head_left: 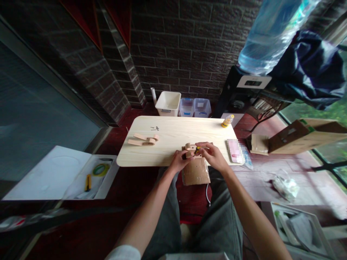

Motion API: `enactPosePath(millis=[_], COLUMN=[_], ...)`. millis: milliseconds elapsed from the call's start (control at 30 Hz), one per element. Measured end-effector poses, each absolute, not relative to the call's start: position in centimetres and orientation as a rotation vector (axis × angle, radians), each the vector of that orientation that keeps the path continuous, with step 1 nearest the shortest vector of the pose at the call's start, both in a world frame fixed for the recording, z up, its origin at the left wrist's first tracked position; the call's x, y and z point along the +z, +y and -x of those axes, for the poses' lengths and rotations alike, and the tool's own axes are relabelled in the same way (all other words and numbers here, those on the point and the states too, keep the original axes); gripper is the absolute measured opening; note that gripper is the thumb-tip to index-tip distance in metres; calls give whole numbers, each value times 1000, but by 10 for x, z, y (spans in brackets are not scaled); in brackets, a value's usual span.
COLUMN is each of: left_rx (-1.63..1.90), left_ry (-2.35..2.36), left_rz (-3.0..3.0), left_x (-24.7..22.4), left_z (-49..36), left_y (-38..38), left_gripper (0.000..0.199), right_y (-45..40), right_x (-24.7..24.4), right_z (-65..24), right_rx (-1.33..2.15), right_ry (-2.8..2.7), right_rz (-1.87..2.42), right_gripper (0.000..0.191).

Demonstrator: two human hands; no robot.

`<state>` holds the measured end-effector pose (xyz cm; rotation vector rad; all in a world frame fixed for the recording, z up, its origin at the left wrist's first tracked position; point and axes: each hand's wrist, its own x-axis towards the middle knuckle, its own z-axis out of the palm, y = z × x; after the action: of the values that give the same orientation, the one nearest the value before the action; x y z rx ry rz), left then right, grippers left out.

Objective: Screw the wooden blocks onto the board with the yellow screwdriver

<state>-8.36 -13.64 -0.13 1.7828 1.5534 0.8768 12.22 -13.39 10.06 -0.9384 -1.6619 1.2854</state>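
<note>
Near the front edge of the light wooden table [162, 126], my left hand [179, 161] is closed on a small wooden piece [189, 154]. My right hand [213, 154] grips a small yellow and black screwdriver [197, 150], its tip at the wooden piece. Beneath both hands a cardboard sheet [195, 172] hangs over the table edge. Two similar wooden pieces [139, 139] lie at the table's left, and a few small dark metal parts [155, 128] lie behind them.
At the table's right are a yellow-capped clear bottle [227, 121] and a pink packet [234, 150]. Plastic bins [168, 103] stand behind. A water dispenser [244, 90] is at the back right, an open white box [92, 177] at the left, and a cardboard box [295, 137] at the right.
</note>
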Motion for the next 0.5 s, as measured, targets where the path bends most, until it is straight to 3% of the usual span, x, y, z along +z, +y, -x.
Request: enactPosePath(millis=[500], left_rx=[868], left_ry=[1511], left_rz=[-1751], left_x=[2], left_z=[84], left_y=[-136], left_gripper=[33], right_y=[-133], right_x=[91], right_z=[-122], right_rx=[1301], right_ry=[-1638], right_rz=[953], right_gripper=[40])
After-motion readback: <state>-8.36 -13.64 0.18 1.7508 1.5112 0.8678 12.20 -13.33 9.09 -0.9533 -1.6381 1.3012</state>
